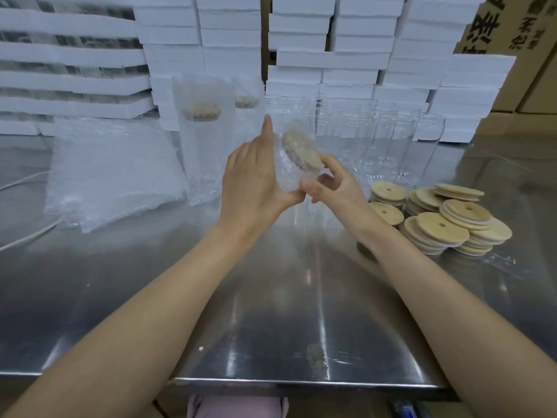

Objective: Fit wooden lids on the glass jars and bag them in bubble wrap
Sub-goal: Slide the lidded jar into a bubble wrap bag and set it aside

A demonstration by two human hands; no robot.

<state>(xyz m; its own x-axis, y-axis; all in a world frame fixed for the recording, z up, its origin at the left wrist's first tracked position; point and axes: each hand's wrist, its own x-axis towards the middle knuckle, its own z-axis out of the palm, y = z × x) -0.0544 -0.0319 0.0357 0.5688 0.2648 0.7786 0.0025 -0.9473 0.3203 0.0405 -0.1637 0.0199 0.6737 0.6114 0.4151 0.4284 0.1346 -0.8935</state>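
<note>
Above the middle of the steel table [271, 327], both hands hold a lidded glass jar inside a bubble wrap bag [291, 167], tilted with its wooden lid [301, 150] toward the upper right. My left hand [254, 179] wraps around the bag's left side. My right hand [330, 184] pinches the bag below the lid. Two bagged jars [205, 152] stand upright behind. Several bare glass jars [388, 146] stand at the back right. Loose wooden lids [443, 218] lie piled on the right.
A stack of flat bubble wrap bags [114, 173] lies at the left. White foam boxes [331, 58] are stacked along the back, with cardboard cartons [518, 25] at the far right. A white cable [24, 239] runs across the table's left side.
</note>
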